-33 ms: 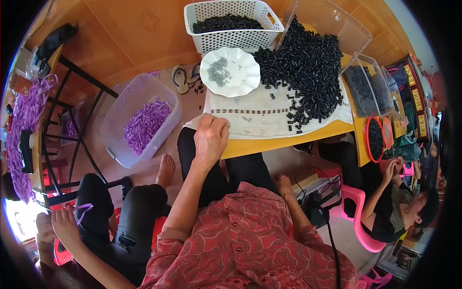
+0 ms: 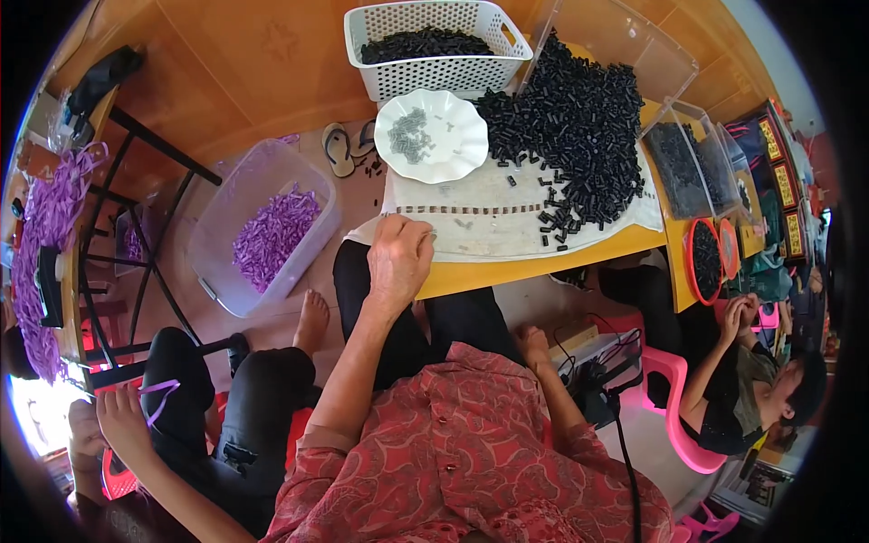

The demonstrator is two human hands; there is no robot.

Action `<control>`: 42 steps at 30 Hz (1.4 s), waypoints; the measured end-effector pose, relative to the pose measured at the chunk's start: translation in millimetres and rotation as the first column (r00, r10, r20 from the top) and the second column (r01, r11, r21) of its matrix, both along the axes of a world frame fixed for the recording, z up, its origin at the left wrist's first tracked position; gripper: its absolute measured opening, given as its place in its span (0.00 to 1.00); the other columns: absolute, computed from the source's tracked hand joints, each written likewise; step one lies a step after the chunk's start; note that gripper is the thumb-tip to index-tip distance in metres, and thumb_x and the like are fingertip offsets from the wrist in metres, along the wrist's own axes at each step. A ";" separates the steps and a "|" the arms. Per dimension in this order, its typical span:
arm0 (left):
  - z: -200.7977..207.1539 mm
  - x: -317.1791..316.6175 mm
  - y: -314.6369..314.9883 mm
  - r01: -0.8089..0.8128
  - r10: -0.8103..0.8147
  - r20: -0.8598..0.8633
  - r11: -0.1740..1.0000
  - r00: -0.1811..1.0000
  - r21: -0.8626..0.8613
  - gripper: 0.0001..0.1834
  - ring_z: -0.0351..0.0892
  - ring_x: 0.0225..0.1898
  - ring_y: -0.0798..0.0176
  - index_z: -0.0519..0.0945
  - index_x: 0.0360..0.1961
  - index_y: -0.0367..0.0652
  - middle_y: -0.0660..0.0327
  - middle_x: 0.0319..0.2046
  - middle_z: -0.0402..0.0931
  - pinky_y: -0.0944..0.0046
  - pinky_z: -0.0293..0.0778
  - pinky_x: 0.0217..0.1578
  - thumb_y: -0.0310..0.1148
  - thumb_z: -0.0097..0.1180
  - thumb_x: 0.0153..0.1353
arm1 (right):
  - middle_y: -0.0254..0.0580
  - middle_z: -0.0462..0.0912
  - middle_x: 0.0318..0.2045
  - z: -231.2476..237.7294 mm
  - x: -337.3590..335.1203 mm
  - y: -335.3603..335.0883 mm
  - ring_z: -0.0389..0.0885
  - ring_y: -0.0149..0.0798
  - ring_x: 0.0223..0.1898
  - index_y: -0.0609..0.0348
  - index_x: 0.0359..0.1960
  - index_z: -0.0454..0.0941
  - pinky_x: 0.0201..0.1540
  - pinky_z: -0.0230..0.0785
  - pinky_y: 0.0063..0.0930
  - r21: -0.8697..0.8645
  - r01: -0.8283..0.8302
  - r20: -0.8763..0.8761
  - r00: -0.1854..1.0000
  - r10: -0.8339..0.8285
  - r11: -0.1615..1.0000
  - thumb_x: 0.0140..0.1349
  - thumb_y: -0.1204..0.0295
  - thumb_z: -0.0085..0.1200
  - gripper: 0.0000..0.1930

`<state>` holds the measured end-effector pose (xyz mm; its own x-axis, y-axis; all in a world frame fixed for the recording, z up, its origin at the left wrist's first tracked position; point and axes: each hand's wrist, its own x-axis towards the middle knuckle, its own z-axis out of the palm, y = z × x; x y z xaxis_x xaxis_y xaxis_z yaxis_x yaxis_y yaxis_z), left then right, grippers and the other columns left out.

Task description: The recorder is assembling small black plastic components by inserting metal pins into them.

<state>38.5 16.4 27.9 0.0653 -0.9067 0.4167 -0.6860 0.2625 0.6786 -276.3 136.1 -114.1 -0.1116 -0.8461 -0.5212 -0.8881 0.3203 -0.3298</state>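
My left hand (image 2: 398, 261) rests at the near left edge of the white cloth (image 2: 507, 240) on the yellow table, its fingers curled in. Whatever its fingertips hold, if anything, is hidden. Just beyond it stands a white scalloped dish (image 2: 463, 161) with small clear pieces (image 2: 409, 136) in it. A few similar clear bits (image 2: 463, 223) lie on the cloth. To the right spreads a heap of short black tube-like pieces (image 2: 579, 127). My right hand (image 2: 534, 347) is low beside my right thigh, off the table; its fingers do not show clearly.
Behind the dish sits a white perforated basket (image 2: 434, 77) of black pieces. Clear boxes (image 2: 692, 163) and a red-rimmed tray (image 2: 704, 262) stand at right. On the floor is a clear tub (image 2: 330, 195) holding purple pieces. Co-workers sit left and right; the left one's hands (image 2: 122, 421) hold purple ribbon.
My hands and the things on the table stay in place. At the left, the co-worker's purple ribbon has shifted slightly.
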 end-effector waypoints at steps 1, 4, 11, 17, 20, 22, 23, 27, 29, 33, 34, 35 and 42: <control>1.0 -4.4 -4.1 0.038 -0.038 -0.026 0.999 0.999 0.014 0.07 0.74 0.36 0.50 0.81 0.31 0.40 0.55 0.29 0.72 0.56 0.72 0.37 0.23 0.60 0.47 | 0.59 0.81 0.35 11.5 6.9 -5.8 0.80 0.59 0.41 0.59 0.36 0.80 0.43 0.73 0.47 -0.002 0.007 0.002 1.000 -0.007 1.000 0.59 0.57 0.51 0.17; -1.1 -13.3 -16.1 0.045 -0.043 0.035 0.997 0.998 -0.067 0.09 0.75 0.35 0.51 0.82 0.34 0.40 0.55 0.29 0.73 0.55 0.72 0.35 0.24 0.60 0.48 | 0.60 0.81 0.34 44.6 29.2 -19.8 0.80 0.60 0.39 0.61 0.34 0.77 0.41 0.73 0.49 -0.061 -0.039 -0.135 0.990 0.030 0.997 0.60 0.61 0.50 0.15; -6.0 -17.8 -51.7 0.003 0.028 0.263 0.993 0.964 -0.116 0.13 0.73 0.33 0.52 0.82 0.37 0.43 0.56 0.26 0.71 0.55 0.72 0.34 0.23 0.58 0.48 | 0.55 0.80 0.33 114.6 70.7 -37.5 0.79 0.58 0.36 0.61 0.34 0.75 0.39 0.71 0.49 -0.350 -0.091 0.020 0.994 0.104 0.932 0.59 0.67 0.52 0.09; -9.1 -22.3 -60.7 0.034 0.018 0.384 0.991 0.923 -0.130 0.12 0.74 0.32 0.52 0.81 0.37 0.42 0.56 0.25 0.70 0.55 0.72 0.33 0.24 0.58 0.48 | 0.54 0.80 0.31 140.6 84.8 -47.7 0.79 0.57 0.35 0.61 0.34 0.77 0.38 0.71 0.46 -0.463 -0.056 0.146 0.979 0.139 0.885 0.58 0.69 0.54 0.08; -9.9 -21.4 -61.5 0.022 0.016 0.399 0.996 0.917 -0.092 0.08 0.74 0.32 0.51 0.80 0.33 0.41 0.55 0.25 0.71 0.54 0.72 0.33 0.25 0.58 0.49 | 0.54 0.80 0.30 146.3 85.8 -53.4 0.79 0.57 0.33 0.62 0.33 0.77 0.36 0.70 0.45 -0.519 -0.046 0.152 0.978 0.144 0.853 0.58 0.70 0.55 0.08; -8.0 -21.2 -59.9 0.011 0.013 0.354 0.998 0.935 -0.064 0.05 0.74 0.32 0.50 0.79 0.31 0.40 0.54 0.26 0.72 0.54 0.71 0.34 0.26 0.58 0.51 | 0.53 0.80 0.29 147.6 84.9 -57.4 0.79 0.56 0.32 0.62 0.33 0.77 0.35 0.70 0.45 -0.544 -0.049 0.144 0.978 0.151 0.838 0.57 0.71 0.55 0.07; -7.7 -21.3 -59.6 0.014 0.010 0.355 0.998 0.935 -0.064 0.05 0.74 0.32 0.50 0.79 0.31 0.40 0.54 0.26 0.72 0.54 0.71 0.34 0.26 0.58 0.51 | 0.53 0.80 0.29 147.4 84.4 -59.3 0.78 0.56 0.33 0.62 0.33 0.76 0.35 0.70 0.46 -0.563 -0.044 0.158 0.974 0.160 0.825 0.58 0.70 0.55 0.07; -8.2 -21.7 -57.3 0.007 0.012 0.282 0.998 0.959 -0.066 0.04 0.73 0.34 0.50 0.77 0.27 0.39 0.54 0.28 0.71 0.54 0.71 0.35 0.27 0.58 0.50 | 0.52 0.79 0.27 149.8 85.3 -63.2 0.78 0.56 0.31 0.61 0.31 0.75 0.34 0.70 0.46 -0.599 -0.044 0.161 0.971 0.174 0.800 0.58 0.71 0.55 0.07; -7.5 -20.5 -55.0 0.009 0.018 0.266 0.995 0.964 -0.103 0.04 0.73 0.34 0.50 0.76 0.25 0.38 0.54 0.28 0.70 0.53 0.70 0.35 0.27 0.58 0.49 | 0.52 0.79 0.27 154.2 86.6 -63.6 0.78 0.55 0.31 0.61 0.30 0.75 0.34 0.70 0.46 -0.617 -0.030 0.182 0.967 0.180 0.787 0.58 0.71 0.55 0.06; -9.0 -19.2 -51.2 0.043 -0.009 0.347 0.995 0.938 -0.091 0.03 0.72 0.35 0.50 0.78 0.28 0.38 0.54 0.29 0.71 0.55 0.70 0.35 0.25 0.58 0.52 | 0.50 0.79 0.27 153.8 80.7 -66.2 0.78 0.55 0.31 0.60 0.30 0.75 0.33 0.69 0.45 -0.658 0.003 0.202 0.964 0.172 0.753 0.58 0.71 0.55 0.05; -9.0 -19.2 -50.3 0.063 -0.020 0.401 0.993 0.916 -0.095 0.03 0.72 0.35 0.50 0.77 0.28 0.38 0.55 0.28 0.71 0.55 0.69 0.35 0.25 0.58 0.52 | 0.50 0.79 0.27 153.0 78.3 -68.0 0.78 0.55 0.31 0.60 0.30 0.75 0.33 0.69 0.45 -0.657 0.005 0.203 0.964 0.170 0.754 0.58 0.71 0.55 0.05; -8.9 -19.6 -48.9 0.065 -0.023 0.401 0.994 0.916 -0.093 0.03 0.72 0.35 0.50 0.77 0.28 0.38 0.55 0.28 0.71 0.55 0.69 0.35 0.25 0.58 0.52 | 0.50 0.79 0.27 152.0 75.2 -70.5 0.78 0.55 0.31 0.60 0.30 0.75 0.32 0.69 0.44 -0.683 0.043 0.225 0.962 0.154 0.729 0.58 0.71 0.55 0.05; -4.1 -21.5 -37.2 0.063 -0.040 0.218 0.993 0.975 -0.102 0.03 0.73 0.33 0.50 0.76 0.31 0.36 0.53 0.28 0.72 0.54 0.70 0.35 0.23 0.56 0.54 | 0.50 0.79 0.27 161.9 64.3 -98.9 0.78 0.54 0.30 0.60 0.31 0.76 0.32 0.69 0.42 -0.750 0.193 0.291 0.955 0.053 0.633 0.58 0.74 0.55 0.03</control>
<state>17.0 -20.9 23.8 -0.0824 -0.8555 0.5112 -0.7966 0.3648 0.4821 -212.0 37.2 47.8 -0.1533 -0.9440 0.2920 -0.7128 -0.0991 -0.6943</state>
